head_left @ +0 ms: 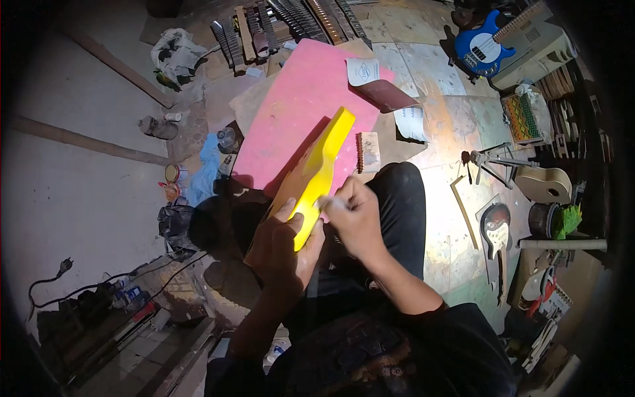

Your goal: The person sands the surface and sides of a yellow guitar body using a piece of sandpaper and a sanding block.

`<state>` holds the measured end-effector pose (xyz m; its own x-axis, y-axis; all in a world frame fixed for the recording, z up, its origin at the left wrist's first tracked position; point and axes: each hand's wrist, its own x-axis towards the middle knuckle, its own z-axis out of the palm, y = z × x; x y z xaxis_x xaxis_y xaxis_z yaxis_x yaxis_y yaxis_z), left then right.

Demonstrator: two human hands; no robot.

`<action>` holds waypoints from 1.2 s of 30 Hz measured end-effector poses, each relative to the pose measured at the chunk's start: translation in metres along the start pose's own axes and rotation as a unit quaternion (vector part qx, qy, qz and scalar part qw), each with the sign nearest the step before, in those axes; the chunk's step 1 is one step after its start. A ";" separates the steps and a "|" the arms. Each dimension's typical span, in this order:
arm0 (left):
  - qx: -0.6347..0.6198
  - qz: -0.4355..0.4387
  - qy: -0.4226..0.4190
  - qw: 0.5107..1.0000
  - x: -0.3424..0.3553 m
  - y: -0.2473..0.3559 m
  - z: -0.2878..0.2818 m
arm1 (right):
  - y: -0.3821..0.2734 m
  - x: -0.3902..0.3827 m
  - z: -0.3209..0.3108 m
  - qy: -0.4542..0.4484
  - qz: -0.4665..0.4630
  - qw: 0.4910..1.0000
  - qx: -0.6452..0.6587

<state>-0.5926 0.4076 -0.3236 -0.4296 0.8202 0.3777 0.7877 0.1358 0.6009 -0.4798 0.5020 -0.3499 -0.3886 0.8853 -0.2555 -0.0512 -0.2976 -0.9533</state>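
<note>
A small guitar-body-shaped piece with a bright yellow edge [322, 175] is tilted up on its side over my lap. Its broad face is in shadow. My left hand [281, 241] grips the lower end, fingers and thumb wrapped round it. Against the yellow edge presses my right hand [357, 218], its fingers curled together and blurred by motion; what they hold, if anything, is hidden. Under the far end lies a pink sheet [291, 99]. A curled sheet of brown sandpaper [390, 96] with a printed white back rests on its right side.
Miniature guitar necks [301, 20] lie at the back. A blue guitar [483, 49] leans on a pale case at far right. Right of me are a dark guitar [496, 228] and a metal stand [496, 162]. A spiral notepad [369, 151] and blue cloth [206, 165] lie nearby.
</note>
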 end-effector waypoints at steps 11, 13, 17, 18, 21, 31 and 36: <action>0.050 0.072 0.067 0.994 -0.007 -0.004 0.007 | 0.001 -0.010 -0.001 -0.018 -0.031 0.998 -0.043; 0.053 0.073 0.070 0.993 -0.007 -0.004 0.005 | 0.001 -0.005 0.000 -0.011 -0.026 0.999 -0.016; 0.063 0.076 0.062 0.993 -0.003 0.000 0.006 | -0.001 -0.005 0.000 0.003 -0.040 0.998 -0.052; 0.066 0.075 0.061 0.993 -0.003 0.000 0.005 | -0.001 -0.005 0.000 0.002 -0.039 0.998 -0.045; 0.072 0.072 0.052 0.993 0.001 0.001 0.004 | -0.006 0.005 0.000 0.008 -0.004 1.000 -0.021; 0.085 0.088 0.076 0.989 -0.007 -0.006 0.005 | -0.003 -0.012 0.002 -0.013 -0.041 0.997 -0.065; 0.071 0.082 0.069 0.992 -0.001 0.003 0.003 | -0.002 -0.008 0.000 0.010 -0.037 0.996 -0.078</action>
<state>-0.5883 0.4092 -0.3246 -0.3397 0.7547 0.5612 0.9021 0.0926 0.4216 -0.4771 0.4960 -0.3456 -0.3713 0.9098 -0.1853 0.0656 -0.1734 -0.9827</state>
